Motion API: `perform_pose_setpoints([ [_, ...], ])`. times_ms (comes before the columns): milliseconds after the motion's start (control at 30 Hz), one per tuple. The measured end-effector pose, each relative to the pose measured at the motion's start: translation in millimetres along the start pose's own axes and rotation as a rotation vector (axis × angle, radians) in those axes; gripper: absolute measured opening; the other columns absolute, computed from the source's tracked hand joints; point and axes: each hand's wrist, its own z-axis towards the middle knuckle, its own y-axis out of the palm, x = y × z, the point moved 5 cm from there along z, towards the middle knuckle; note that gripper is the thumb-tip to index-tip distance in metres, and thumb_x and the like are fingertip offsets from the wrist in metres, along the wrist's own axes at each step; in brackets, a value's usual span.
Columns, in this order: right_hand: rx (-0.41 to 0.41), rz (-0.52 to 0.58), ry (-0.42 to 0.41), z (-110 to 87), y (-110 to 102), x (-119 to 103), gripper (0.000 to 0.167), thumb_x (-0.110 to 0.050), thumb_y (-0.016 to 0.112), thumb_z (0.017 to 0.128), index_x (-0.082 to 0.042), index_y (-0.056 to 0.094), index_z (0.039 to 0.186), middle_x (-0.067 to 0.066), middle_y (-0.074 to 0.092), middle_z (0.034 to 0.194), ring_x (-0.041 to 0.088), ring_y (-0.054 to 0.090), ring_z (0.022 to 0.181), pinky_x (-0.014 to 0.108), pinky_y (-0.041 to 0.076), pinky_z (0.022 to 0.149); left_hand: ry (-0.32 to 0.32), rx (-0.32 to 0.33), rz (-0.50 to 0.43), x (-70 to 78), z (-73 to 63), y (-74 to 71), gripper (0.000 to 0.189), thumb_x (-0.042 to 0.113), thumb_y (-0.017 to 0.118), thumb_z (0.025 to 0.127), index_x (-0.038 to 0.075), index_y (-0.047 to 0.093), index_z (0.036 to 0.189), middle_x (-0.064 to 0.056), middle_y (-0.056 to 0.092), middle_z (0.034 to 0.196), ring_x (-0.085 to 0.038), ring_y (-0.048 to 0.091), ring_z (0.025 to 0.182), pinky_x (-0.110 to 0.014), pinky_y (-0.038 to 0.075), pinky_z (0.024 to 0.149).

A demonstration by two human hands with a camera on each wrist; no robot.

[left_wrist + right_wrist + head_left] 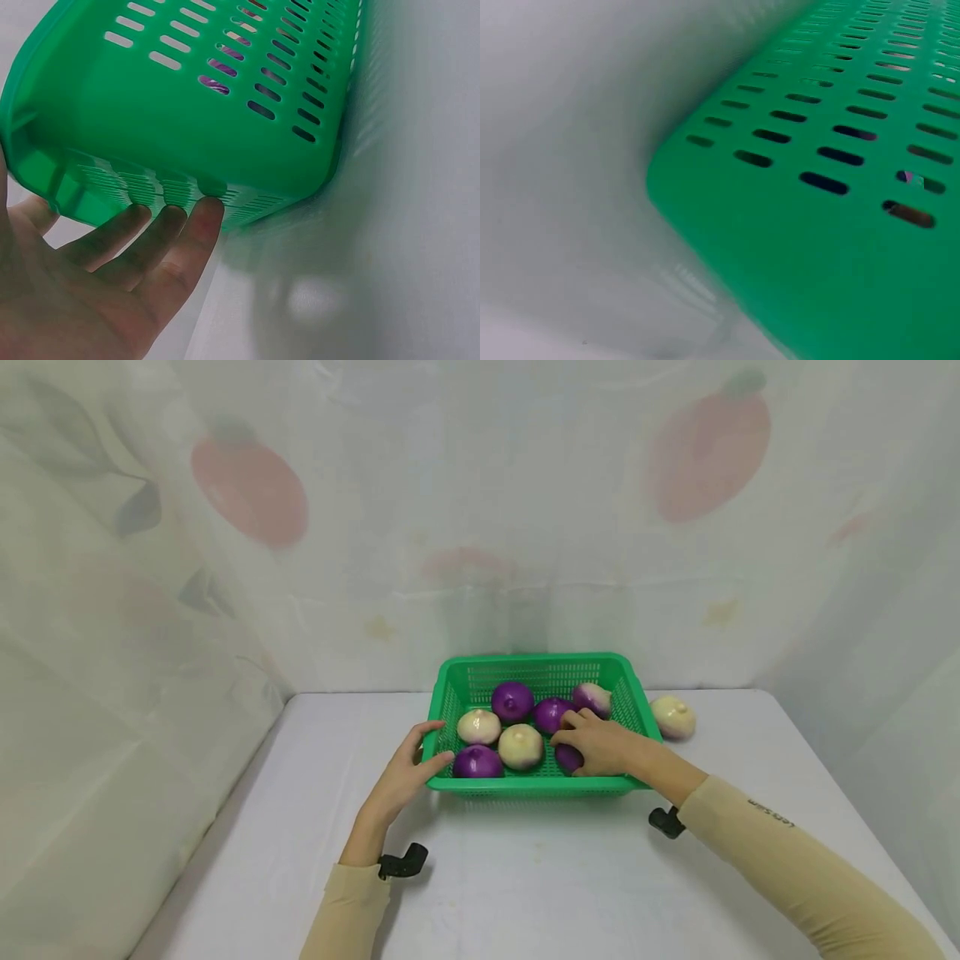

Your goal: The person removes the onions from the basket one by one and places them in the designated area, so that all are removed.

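Observation:
A green plastic basket [534,783] with slotted walls holds several purple and whitish onions. At its left end, my left hand [396,779] holds the rim. The left wrist view shows the fingers [180,255] of that hand against the outer wall below the rim. My right hand [600,747] reaches over the right side of the basket and grips a purple onion [568,758] near the front. Part of that onion is hidden by the hand. Just behind it sits another purple onion [551,714]. In the right wrist view only the basket's outer wall [780,247] shows, without the hand.
Outside the basket, a whitish onion [673,717] lies by its right end. Inside are also a pale onion [521,747] in the middle and a purple-white one [592,699] at the back right. A white cloth covers the table [525,893]; printed curtains [525,510] hang behind.

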Motion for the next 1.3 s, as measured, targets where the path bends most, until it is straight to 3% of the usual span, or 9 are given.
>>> perform_pose_setpoints([
  [433,0.063,0.041,0.002,-6.0,-10.3,5.5,0.05,-0.022,0.082,0.08,-0.015,0.066,0.127,0.01,0.052,0.129,0.032,0.05,0.111,0.045,0.055,0.085,-0.009,0.005,-0.001,0.6,0.1,0.8,0.062,0.038,0.07,0.097,0.026,0.042,0.151,-0.005,0.028,0.163,-0.043,0.03,0.147,-0.068,0.027,0.112],
  [633,0.105,0.07,0.005,-12.1,-23.0,5.7,0.051,-0.02,0.078,0.078,-0.015,0.067,0.128,0.009,0.053,0.128,0.029,0.048,0.112,0.043,0.056,0.078,-0.013,0.004,-0.011,0.8,0.6,0.5,0.062,0.036,0.069,0.098,0.025,0.04,0.152,-0.007,0.026,0.164,-0.043,0.028,0.148,-0.067,0.026,0.113],
  [900,0.17,0.068,0.031,-20.8,-39.7,5.5,0.049,-0.022,0.077,0.079,-0.015,0.068,0.126,0.011,0.054,0.126,0.032,0.05,0.112,0.045,0.055,0.082,-0.013,0.002,-0.011,0.4,-0.2,0.7,0.063,0.04,0.07,0.097,0.024,0.041,0.151,-0.007,0.027,0.163,-0.042,0.03,0.147,-0.066,0.028,0.112],
  [1167,0.201,-0.005,0.04,-31.0,-53.8,4.1,0.049,-0.027,0.077,0.079,-0.019,0.069,0.127,0.013,0.054,0.135,0.032,0.051,0.112,0.046,0.052,0.083,-0.02,-0.002,-0.008,2.0,0.6,1.4,0.063,0.037,0.069,0.098,0.025,0.04,0.152,-0.009,0.026,0.164,-0.043,0.029,0.147,-0.067,0.027,0.112],
  [1300,0.218,-0.016,0.039,-35.0,-60.9,1.2,0.048,-0.027,0.076,0.079,-0.019,0.069,0.126,0.013,0.055,0.136,0.034,0.051,0.115,0.049,0.049,0.086,-0.036,-0.01,-0.008,12.5,-3.3,1.9,0.062,0.031,0.068,0.1,0.02,0.038,0.153,-0.013,0.024,0.165,-0.045,0.027,0.148,-0.066,0.026,0.113],
])
